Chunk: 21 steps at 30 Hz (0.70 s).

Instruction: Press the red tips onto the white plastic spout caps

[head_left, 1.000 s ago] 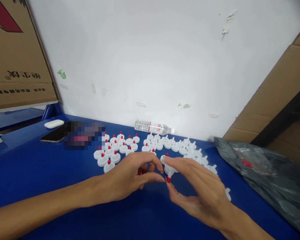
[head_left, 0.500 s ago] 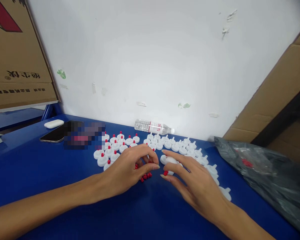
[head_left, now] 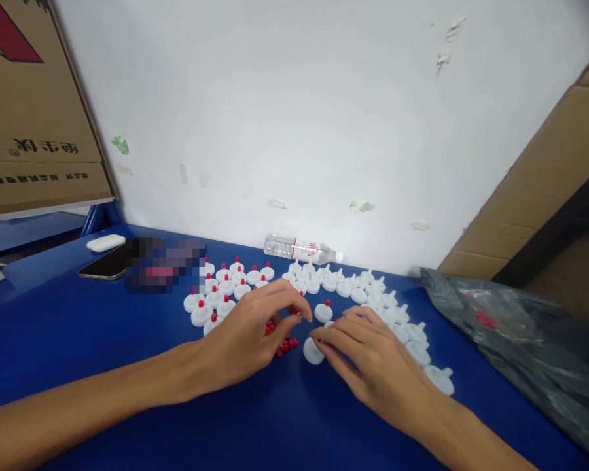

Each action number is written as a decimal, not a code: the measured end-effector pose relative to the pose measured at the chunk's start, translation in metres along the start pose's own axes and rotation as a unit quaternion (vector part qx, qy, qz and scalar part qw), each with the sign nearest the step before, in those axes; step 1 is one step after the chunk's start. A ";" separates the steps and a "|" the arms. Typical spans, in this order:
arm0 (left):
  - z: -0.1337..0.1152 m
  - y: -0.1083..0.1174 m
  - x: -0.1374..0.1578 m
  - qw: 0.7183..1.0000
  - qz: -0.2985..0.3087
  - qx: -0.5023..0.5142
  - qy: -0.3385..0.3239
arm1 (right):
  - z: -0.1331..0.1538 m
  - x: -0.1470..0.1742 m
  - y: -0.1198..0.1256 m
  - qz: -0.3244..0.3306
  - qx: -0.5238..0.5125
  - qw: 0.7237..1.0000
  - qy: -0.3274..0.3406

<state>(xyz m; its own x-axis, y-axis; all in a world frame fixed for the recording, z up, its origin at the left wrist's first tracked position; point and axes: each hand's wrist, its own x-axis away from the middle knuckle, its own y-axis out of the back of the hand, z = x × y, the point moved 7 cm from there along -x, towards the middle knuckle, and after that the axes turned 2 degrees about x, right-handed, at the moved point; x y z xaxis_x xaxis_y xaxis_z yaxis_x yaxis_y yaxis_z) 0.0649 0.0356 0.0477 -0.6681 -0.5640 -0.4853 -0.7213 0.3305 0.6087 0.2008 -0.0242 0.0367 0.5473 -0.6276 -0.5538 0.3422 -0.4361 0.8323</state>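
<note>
My left hand (head_left: 255, 327) hovers over a small pile of red caps (head_left: 285, 345), its thumb and forefinger curled close together. Whatever lies between those fingertips is too small to make out. With my right hand (head_left: 377, 360) I pinch a white nozzle lid (head_left: 313, 352), tipped on its side so its round face points left; its spout is hidden by my fingers. Just behind, a white lid with a red cap on its spout (head_left: 323, 312) stands upright. More red-capped lids (head_left: 201, 314) stand in a group to the left of my left hand.
Uncapped white lids (head_left: 417, 332) curve along the right and back of the blue table (head_left: 294, 418). A clear bottle (head_left: 302, 249) lies against the wall. A dark plastic bag (head_left: 500, 353) is at right; a phone (head_left: 110, 260) and a white oval object (head_left: 106, 243) are at left.
My right hand has shifted slightly down, its fingers closing in, and the white lid in it now shows tipped to the left. A red-capped lid stands uncovered behind. My left hand has hardly moved.
</note>
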 end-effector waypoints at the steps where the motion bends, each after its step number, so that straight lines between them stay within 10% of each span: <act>1: 0.000 0.000 0.000 1.000 0.001 0.000 0.000 | 0.000 0.000 -0.002 0.005 0.001 1.000 0.000; 21: 0.000 -0.003 0.003 0.996 -0.004 0.082 0.033 | 0.002 0.002 0.007 -0.030 -0.003 1.000 -0.006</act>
<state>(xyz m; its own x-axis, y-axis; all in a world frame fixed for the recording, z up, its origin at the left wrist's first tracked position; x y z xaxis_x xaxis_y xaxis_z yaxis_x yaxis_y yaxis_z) 0.0651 0.0333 0.0444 -0.6527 -0.6135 -0.4445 -0.7502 0.4417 0.4920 0.2030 -0.0297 0.0419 0.5160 -0.6077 -0.6037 0.3792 -0.4699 0.7971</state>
